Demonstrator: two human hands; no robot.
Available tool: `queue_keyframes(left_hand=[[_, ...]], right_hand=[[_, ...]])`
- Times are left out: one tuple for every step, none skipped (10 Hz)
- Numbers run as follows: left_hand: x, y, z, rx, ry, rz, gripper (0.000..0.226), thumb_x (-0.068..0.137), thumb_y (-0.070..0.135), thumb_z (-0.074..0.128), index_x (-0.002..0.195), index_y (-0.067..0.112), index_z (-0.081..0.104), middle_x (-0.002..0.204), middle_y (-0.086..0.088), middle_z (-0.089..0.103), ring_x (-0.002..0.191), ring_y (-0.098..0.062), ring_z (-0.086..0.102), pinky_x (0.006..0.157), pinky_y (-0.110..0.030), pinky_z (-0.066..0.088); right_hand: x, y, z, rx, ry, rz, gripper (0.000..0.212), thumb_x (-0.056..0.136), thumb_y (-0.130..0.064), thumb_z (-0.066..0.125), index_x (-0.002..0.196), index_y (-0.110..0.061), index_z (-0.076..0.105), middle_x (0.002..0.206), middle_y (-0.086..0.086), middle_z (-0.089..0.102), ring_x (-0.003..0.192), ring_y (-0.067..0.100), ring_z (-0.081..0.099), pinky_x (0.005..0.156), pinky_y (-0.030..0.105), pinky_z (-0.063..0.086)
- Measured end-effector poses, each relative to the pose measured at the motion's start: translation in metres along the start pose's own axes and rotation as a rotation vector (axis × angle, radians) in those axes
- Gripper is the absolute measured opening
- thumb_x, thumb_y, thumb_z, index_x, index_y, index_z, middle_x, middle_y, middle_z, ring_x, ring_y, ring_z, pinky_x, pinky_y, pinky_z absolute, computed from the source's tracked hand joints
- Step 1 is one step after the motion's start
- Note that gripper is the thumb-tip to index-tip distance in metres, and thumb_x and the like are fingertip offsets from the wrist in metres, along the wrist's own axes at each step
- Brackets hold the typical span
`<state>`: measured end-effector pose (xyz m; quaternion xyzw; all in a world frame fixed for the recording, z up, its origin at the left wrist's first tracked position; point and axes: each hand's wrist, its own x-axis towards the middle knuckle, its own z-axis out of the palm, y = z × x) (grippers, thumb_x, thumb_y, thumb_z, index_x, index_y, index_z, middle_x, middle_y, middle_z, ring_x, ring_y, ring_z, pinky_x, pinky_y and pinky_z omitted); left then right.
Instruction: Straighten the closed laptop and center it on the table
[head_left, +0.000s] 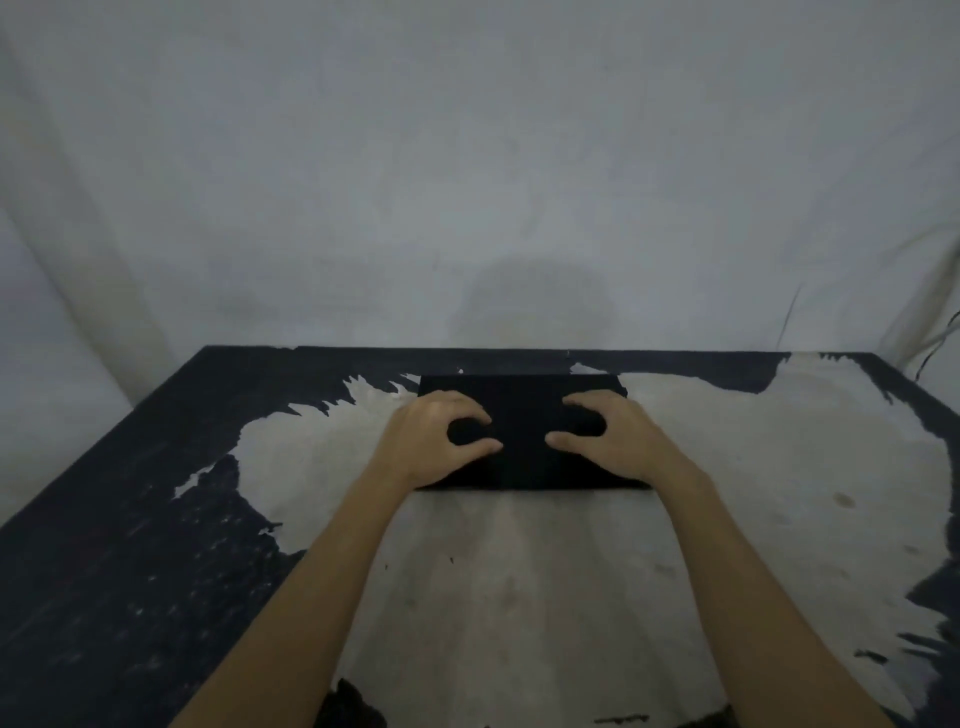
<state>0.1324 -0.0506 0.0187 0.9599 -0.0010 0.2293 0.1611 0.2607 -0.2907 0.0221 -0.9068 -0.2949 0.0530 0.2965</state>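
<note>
**Now both my hands rest on the closed laptop**

Now the closed laptop (524, 431) lies flat on the table (779, 467), toward the far edge and roughly midway between the left and right sides as I see it. Its long edges run about parallel to the far edge of the table, and its lid is plain black, so no detail shows on it.

My left hand (431, 441) sits on the left part of the lid, fingers curled and spread, the thumb reaching inward toward the middle. My right hand (618, 436) mirrors it on the right part, fingers arched and the thumb likewise pointing inward. Neither hand grips anything; both are loosely opened and pressed down on top, fingertips and thumbs touching the lid while the palms arch up. The heels of both hands lie near the laptop's near edge. I cannot tell how hard they press.

My bare forearms reach forward from the bottom of the view. The tabletop is dark, with large worn pale patches under and around the laptop. Behind the table hangs a pale cloth backdrop (467, 156).
</note>
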Motion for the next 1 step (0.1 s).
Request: queue_keyframes(left_hand=[[0.0211,0.0033,-0.0259,-0.021,0.138,0.010,0.033,0.087,0.049,0.078,0.107,0.023,0.080,0.112,0.003,0.080,0.106,-0.019,0.072,0.091,-0.039,0.059]], right_hand=[[0.0124,-0.0256,-0.0193,0.066,0.148,-0.118,0.069,0.084,-0.064,0.067,0.141,-0.026,0.056,0.148,0.000,0.055,0.134,0.023,0.051,0.107,0.041,0.044]])
